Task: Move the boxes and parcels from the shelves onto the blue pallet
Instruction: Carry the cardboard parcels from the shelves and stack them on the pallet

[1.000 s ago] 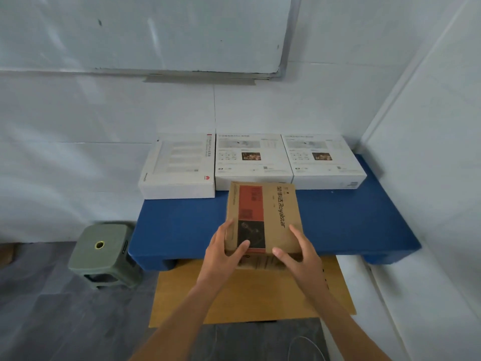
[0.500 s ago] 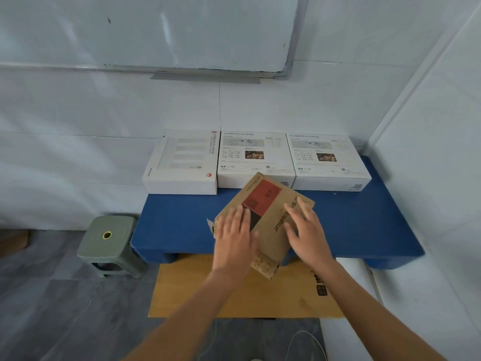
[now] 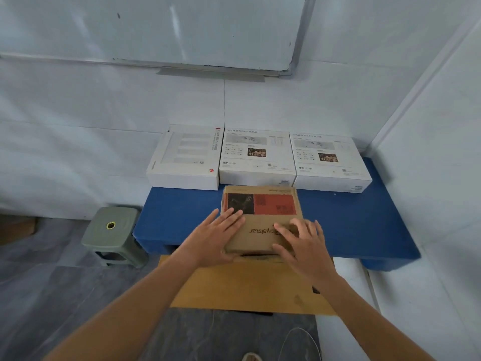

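Head view: a blue pallet (image 3: 351,225) is seen against a white tiled wall, with both bare hands laid on a brown cardboard box.
Cardboard box (image 3: 263,217): laid flat on the pallet's front middle, its near edge at the pallet's front rim and its far edge just short of the middle white box.
Box orientation: the long axis appears to run from the person toward the wall, though the sides are close in length; the red-and-black printed panel is turned to the far end, and the "Royalstar" lettering is seen upside down, running left to right across the near half.
Left hand (image 3: 218,238): laid flat on the box's near-left corner, fingers straight and slightly spread, nothing gripped.
Right hand (image 3: 303,246): pressed on the box's near-right part, fingers spread and only slightly bent, resting on the top face and not curled round an edge.
White boxes: three are lined up flat along the pallet's back edge, touching side by side: the left white box (image 3: 186,157), the middle white box (image 3: 256,156), the right white box (image 3: 329,161).
Flat cardboard sheet (image 3: 250,287): spread on the floor in front of the pallet, under the forearms.
Green plastic stool (image 3: 113,233): stood on the floor just left of the pallet.
Whiteboard (image 3: 156,27): mounted on the wall above.
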